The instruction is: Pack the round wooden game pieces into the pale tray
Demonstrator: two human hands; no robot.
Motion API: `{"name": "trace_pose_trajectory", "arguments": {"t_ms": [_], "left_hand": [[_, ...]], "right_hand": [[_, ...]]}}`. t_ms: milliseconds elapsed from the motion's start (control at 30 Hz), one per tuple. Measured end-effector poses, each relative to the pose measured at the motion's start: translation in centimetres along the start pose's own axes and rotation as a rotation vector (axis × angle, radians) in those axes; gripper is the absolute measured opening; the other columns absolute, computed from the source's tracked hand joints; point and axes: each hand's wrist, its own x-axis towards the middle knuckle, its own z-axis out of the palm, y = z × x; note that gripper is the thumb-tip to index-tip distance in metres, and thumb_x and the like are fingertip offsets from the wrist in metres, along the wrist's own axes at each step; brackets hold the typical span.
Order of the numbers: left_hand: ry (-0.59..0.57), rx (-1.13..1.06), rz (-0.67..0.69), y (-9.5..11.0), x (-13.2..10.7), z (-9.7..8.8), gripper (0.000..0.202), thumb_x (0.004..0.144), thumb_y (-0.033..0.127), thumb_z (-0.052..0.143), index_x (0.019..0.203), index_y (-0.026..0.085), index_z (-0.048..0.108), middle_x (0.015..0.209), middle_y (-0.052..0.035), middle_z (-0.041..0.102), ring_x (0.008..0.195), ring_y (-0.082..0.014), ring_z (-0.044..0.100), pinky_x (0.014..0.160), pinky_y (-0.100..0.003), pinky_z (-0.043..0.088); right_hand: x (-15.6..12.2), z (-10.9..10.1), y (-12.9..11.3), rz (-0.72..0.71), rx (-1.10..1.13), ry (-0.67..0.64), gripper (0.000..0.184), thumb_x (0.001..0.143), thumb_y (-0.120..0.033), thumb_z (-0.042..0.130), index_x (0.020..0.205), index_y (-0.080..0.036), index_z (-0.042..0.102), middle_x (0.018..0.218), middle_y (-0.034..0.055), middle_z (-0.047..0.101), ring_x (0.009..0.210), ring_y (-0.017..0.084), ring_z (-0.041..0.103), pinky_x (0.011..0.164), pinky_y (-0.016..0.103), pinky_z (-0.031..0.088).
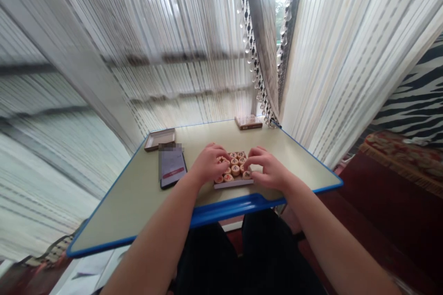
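A shallow box of round Chinese chess pieces lies near the front edge of the table. The pieces are pale wood with red or dark characters, set close together in rows. From the left, my left hand reaches over the box, its curved fingers apart and touching the pieces on that side. At the opposite side, my right hand bends its fingers over the rightmost pieces, with thumb and forefinger apart. Both hands partly cover the outer pieces, and neither visibly lifts one.
Left of the box lies a phone with a lit screen. An open, shallow box lid sits at the back left. Another flat box rests at the far edge. The cream table has a raised blue rim, and string curtains hang behind it.
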Motion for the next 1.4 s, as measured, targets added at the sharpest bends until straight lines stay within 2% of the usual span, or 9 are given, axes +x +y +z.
{"name": "trace_pose_trajectory", "arguments": {"t_ms": [233, 367, 667, 800, 1000, 1100, 1200, 1300, 1400], "left_hand": [[0.005, 0.009, -0.007, -0.1, 0.0, 0.1, 0.014, 0.066, 0.017, 0.057, 0.071, 0.020, 0.069, 0.082, -0.0022, 0.066, 0.084, -0.0183, 0.053, 0.082, -0.032, 0.043], [0.027, 0.030, -0.048, -0.3, 0.1, 0.1, 0.015, 0.067, 0.018, 0.055, 0.071, 0.020, 0.069, 0.081, -0.0021, 0.066, 0.085, -0.0185, 0.055, 0.082, -0.032, 0.044], [0.261, 0.141, -0.257, -3.1, 0.5, 0.3, 0.035, 0.071, 0.008, 0.042, 0.094, 0.016, 0.067, 0.098, -0.0059, 0.068, 0.095, -0.0183, 0.060, 0.091, -0.033, 0.045], [0.164, 0.213, -0.317, -4.5, 0.5, 0.6, 0.043, 0.067, 0.000, 0.040, 0.094, 0.017, 0.068, 0.099, -0.0056, 0.069, 0.096, -0.0181, 0.061, 0.092, -0.033, 0.046], [0.102, 0.237, -0.326, -6.0, 1.0, 1.4, 0.050, 0.065, -0.004, 0.039, 0.099, 0.018, 0.067, 0.106, -0.0049, 0.067, 0.102, -0.0164, 0.059, 0.093, -0.030, 0.045], [0.087, 0.211, -0.307, -6.1, 1.5, 1.8, 0.048, 0.068, -0.003, 0.039, 0.103, 0.017, 0.066, 0.111, -0.0059, 0.064, 0.106, -0.0162, 0.057, 0.096, -0.031, 0.043], [0.069, 0.153, -0.270, -6.0, 1.7, 2.2, 0.046, 0.073, -0.001, 0.039, 0.107, 0.017, 0.063, 0.118, -0.0070, 0.061, 0.111, -0.0158, 0.054, 0.099, -0.031, 0.040], [0.022, 0.100, -0.293, -6.2, 1.6, 2.3, 0.049, 0.070, -0.004, 0.039, 0.105, 0.018, 0.065, 0.115, -0.0052, 0.062, 0.111, -0.0154, 0.054, 0.100, -0.031, 0.039], [0.035, 0.079, -0.344, -6.4, 1.5, 2.3, 0.055, 0.065, -0.008, 0.038, 0.104, 0.019, 0.065, 0.115, -0.0035, 0.062, 0.112, -0.0155, 0.054, 0.101, -0.032, 0.039]], "right_hand": [[0.2, 0.5, -0.4, 0.012, -0.007, -0.062, 0.017, 0.062, -0.008, 0.054, 0.071, -0.019, 0.064, 0.074, 0.0023, 0.050, 0.079, 0.018, 0.046, 0.076, 0.031, 0.040], [0.2, 0.4, -0.2, 0.018, 0.041, -0.010, 0.016, 0.065, -0.009, 0.054, 0.071, -0.019, 0.065, 0.075, 0.0025, 0.050, 0.078, 0.017, 0.048, 0.075, 0.030, 0.040], [0.3, 1.0, 0.4, 0.073, 0.041, 0.099, 0.019, 0.068, -0.010, 0.054, 0.077, -0.020, 0.068, 0.078, 0.0029, 0.053, 0.080, 0.017, 0.050, 0.078, 0.031, 0.041], [2.2, 1.3, 0.8, 0.062, 0.067, 0.120, 0.020, 0.070, -0.010, 0.052, 0.076, -0.019, 0.069, 0.076, 0.0027, 0.054, 0.079, 0.016, 0.052, 0.077, 0.030, 0.041], [7.5, 1.7, 4.2, 0.140, -0.073, -0.120, 0.025, 0.071, -0.009, 0.050, 0.078, -0.019, 0.072, 0.085, 0.0055, 0.060, 0.085, 0.018, 0.054, 0.084, 0.033, 0.041], [9.4, 2.9, 6.2, 0.165, -0.126, -0.184, 0.030, 0.075, -0.011, 0.047, 0.090, -0.021, 0.071, 0.100, 0.0074, 0.061, 0.097, 0.020, 0.054, 0.092, 0.037, 0.037], [9.9, 4.0, 7.7, 0.175, -0.148, -0.241, 0.032, 0.080, -0.017, 0.046, 0.102, -0.026, 0.067, 0.114, 0.0064, 0.059, 0.108, 0.022, 0.051, 0.099, 0.042, 0.032], [9.3, 4.3, 9.1, 0.201, -0.186, -0.291, 0.028, 0.083, -0.024, 0.046, 0.100, -0.031, 0.068, 0.115, 0.0035, 0.059, 0.110, 0.023, 0.051, 0.100, 0.045, 0.030], [8.4, 3.8, 10.2, 0.216, -0.217, -0.247, 0.027, 0.083, -0.027, 0.046, 0.097, -0.028, 0.069, 0.113, 0.0045, 0.061, 0.108, 0.022, 0.052, 0.099, 0.042, 0.033]]}}
